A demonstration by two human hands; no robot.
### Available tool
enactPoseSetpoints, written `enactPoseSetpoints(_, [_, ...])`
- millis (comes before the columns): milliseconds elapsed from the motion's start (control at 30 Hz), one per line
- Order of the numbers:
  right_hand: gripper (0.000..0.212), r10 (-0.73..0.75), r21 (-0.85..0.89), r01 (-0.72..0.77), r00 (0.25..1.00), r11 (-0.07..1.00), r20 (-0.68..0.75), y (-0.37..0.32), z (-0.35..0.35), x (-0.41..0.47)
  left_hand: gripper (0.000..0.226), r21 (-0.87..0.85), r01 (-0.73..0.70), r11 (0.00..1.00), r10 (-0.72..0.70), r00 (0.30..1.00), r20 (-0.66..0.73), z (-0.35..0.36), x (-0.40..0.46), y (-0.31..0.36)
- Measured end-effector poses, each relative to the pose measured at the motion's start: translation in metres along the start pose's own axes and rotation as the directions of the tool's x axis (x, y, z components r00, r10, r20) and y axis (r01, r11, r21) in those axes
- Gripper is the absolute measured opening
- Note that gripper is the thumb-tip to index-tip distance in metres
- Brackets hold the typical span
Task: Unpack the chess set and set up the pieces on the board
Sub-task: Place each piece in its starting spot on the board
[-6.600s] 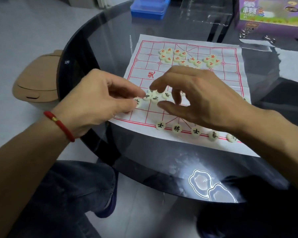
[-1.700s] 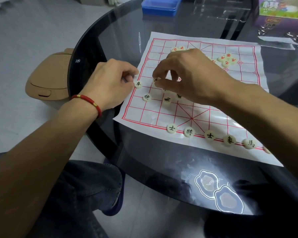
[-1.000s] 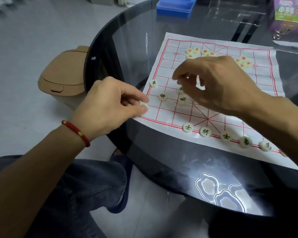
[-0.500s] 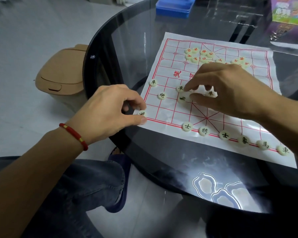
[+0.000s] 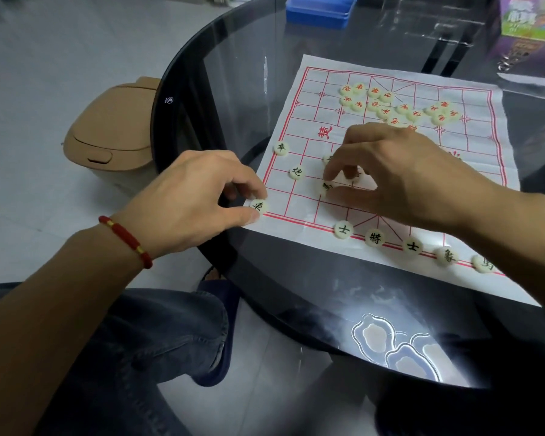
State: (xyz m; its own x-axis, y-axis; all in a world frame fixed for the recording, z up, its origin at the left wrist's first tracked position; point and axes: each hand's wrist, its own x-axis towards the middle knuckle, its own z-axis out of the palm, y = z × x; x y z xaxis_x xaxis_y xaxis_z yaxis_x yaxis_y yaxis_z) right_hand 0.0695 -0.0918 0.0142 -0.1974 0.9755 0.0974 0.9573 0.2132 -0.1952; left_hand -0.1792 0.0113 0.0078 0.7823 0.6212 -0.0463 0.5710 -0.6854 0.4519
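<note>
A person's left hand (image 5: 195, 199) pinches a round cream black-lettered chariot piece (image 5: 259, 206) at the white red-lined paper board's (image 5: 479, 171) near-left corner, best centred squarely on the intersection, while the right hand's (image 5: 400, 177) curled fingers (image 5: 329, 174) close on a horse piece (image 5: 327, 185).

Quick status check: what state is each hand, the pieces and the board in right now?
left hand: pinching a black-marked piece at the board's near-left corner
right hand: fingertips on a loose piece
red-marked pieces: clustered, unplaced
board sheet: spread flat on the table
</note>
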Motion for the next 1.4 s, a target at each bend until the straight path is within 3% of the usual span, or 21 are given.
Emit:
enactPoseSetpoints(100, [0.036, -0.01, 0.077, 0.012, 1.0, 0.997, -0.019, -0.02, 0.004, 0.0, 0.031, 0.028, -0.016, 0.999, 0.016, 1.0, 0.007, -0.001, 0.001, -0.001])
enactPoseSetpoints(367, [0.036, 0.022, 0.026, -0.022, 1.0, 0.999, -0.014, -0.046, 0.018, 0.013, 0.04, 0.061, -0.067, 0.996, 0.066, 0.998, 0.019, -0.004, 0.002, -0.005])
enactPoseSetpoints(767, [0.033, 0.029, 0.022, -0.03, 0.999, 0.999, 0.016, -0.053, 0.019, 0.009, 0.034, 0.121, -0.109, 0.987, 0.106, 0.994, 0.026, -0.003, 0.004, -0.007])
enactPoseSetpoints(933, [0.044, 0.002, 0.033, -0.002, 1.0, 0.999, 0.017, -0.04, 0.009, 0.013, 0.034, 0.121, -0.116, 0.986, 0.112, 0.993, 0.043, -0.005, 0.004, -0.007])
enactPoseSetpoints(1100, [0.019, 0.182, 0.017, -0.182, 0.977, 0.983, -0.108, 0.014, -0.029, 0.009, 0.039, 0.099, -0.125, 0.987, 0.12, 0.991, 0.056, -0.006, 0.001, -0.008])
enactPoseSetpoints(1200, [0.019, 0.217, -0.019, -0.218, 0.975, 0.976, -0.046, 0.025, -0.027, -0.006, 0.043, 0.089, -0.128, 0.988, 0.122, 0.991, 0.062, -0.006, 0.002, -0.007])
enactPoseSetpoints(1400, [0.034, 0.118, 0.001, -0.118, 0.991, 0.993, 0.058, 0.017, -0.014, -0.007, 0.049, 0.086, -0.142, 0.986, 0.135, 0.988, 0.077, -0.008, 0.002, -0.008])
